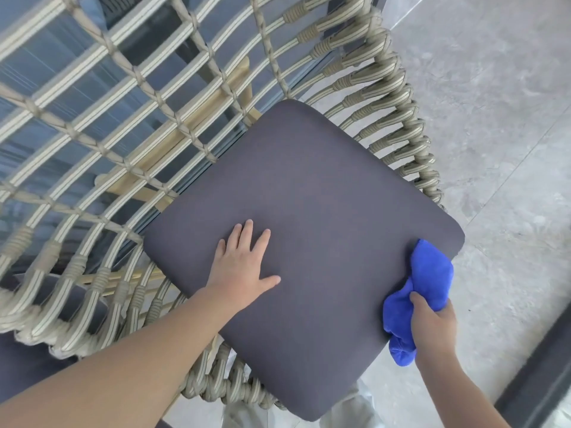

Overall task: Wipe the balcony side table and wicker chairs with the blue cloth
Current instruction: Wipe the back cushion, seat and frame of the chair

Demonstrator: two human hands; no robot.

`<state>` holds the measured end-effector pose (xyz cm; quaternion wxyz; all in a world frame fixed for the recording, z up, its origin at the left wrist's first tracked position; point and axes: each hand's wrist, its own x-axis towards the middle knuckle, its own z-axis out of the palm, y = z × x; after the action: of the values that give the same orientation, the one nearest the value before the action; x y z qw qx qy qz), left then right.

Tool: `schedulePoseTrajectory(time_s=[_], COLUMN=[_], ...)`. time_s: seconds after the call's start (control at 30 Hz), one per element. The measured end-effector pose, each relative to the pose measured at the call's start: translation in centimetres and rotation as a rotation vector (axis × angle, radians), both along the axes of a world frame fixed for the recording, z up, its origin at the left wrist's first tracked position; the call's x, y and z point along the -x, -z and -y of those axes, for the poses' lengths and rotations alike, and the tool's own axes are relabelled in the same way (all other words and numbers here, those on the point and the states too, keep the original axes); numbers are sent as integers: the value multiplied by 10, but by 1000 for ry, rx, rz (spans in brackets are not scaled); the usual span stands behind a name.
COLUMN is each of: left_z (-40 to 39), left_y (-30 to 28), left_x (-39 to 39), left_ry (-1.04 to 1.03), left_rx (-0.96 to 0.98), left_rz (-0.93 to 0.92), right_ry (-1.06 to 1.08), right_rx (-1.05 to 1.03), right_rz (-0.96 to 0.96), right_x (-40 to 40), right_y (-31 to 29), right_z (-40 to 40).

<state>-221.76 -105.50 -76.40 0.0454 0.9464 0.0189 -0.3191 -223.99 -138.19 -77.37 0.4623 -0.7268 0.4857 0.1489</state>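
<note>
Right hand (432,322), at 4 o'clock: fingers curled round a bunched blue cloth (423,282), whose upper end touches the near right corner of the cushion. Left hand (244,267), just below centre: flat, fingers spread and straight, palm down on a dark grey seat cushion (324,196) that fills the seat of the wicker chair (386,97). Chair's woven back and arm run from 8 o'clock round to 2 o'clock, with grey tiled floor (494,103) beyond at 2 to 3 o'clock.
</note>
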Motion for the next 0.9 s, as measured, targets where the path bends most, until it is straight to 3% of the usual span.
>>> schedulePoseTrajectory(time_s=[0.1,0.23,0.43,0.63,0.8,0.9], left_z=[3,3,0,-47,-130,-184], left_y=[-11,-30,-56,-127,-204,-245], left_x=[-6,-19,-32,-33,-33,-32], left_ry=[-147,-323,-396,-144,11,102], left_rx=[106,168,178,77,-47,-125], left_rz=[86,136,136,416,674,714], right_ry=[57,67,-101,-332,-373,-397], right_rx=[37,-65,-239,-487,-742,-827], right_rz=[63,125,208,165,51,42], right_x=[8,2,-32,-48,-45,-47], right_y=[-17,-43,-76,-101,-128,-148], right_z=[-8,-31,-71,-129,-197,-247])
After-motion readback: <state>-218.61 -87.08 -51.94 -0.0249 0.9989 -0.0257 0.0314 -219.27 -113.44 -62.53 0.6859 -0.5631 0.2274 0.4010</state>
